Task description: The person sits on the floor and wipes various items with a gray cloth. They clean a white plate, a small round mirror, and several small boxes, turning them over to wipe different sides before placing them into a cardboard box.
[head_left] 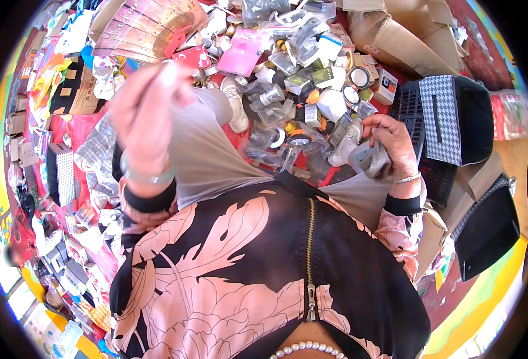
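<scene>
Beside a white shoe [349, 143], curled fingers [381, 122] of the right hand [398, 148] hold a grey cloth [376, 164]; left hand [147, 113] raised, fingers bunched, contents indeterminable from blur.

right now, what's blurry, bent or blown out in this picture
In the head view, the left hand is blurred and washed pale; the right hand looks sharper; the yellow band bends along the lower right rim; a white patch glares at the lower left rim.
</scene>
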Available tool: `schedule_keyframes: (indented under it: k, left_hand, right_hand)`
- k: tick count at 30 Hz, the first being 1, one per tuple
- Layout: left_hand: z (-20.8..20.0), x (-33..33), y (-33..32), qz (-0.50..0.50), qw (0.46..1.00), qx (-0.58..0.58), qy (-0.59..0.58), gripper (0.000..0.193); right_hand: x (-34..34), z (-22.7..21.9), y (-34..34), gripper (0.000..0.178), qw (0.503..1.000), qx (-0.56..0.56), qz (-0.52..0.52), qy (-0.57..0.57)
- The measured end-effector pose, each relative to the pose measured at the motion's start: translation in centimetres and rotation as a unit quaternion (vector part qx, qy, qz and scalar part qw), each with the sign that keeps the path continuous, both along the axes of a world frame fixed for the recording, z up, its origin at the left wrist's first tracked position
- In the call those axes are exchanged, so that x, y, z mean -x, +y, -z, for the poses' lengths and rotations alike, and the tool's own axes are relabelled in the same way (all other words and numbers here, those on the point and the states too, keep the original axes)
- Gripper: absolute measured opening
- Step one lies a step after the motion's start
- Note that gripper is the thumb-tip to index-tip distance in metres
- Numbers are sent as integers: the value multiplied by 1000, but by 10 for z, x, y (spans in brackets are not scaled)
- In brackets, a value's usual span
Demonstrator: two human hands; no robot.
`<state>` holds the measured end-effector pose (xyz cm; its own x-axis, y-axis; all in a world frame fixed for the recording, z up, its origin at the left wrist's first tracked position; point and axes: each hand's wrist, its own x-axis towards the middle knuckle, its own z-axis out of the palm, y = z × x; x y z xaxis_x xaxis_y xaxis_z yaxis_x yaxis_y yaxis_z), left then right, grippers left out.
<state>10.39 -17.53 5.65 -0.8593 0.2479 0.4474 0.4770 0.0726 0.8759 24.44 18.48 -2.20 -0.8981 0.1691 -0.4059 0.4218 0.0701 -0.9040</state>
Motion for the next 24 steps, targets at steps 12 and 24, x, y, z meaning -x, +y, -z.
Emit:
schedule_keyframes:
  k: [12, 24]
  left_hand:
    - [187, 88, 86, 96, 932, 292, -195, 20]
    - [404, -17, 139, 350, 621, 683, 159, 32]
  right_hand:
    - [26, -29, 32, 19, 974, 85, 165, 133]
    - [63, -3, 21, 18, 992, -16, 112, 55]
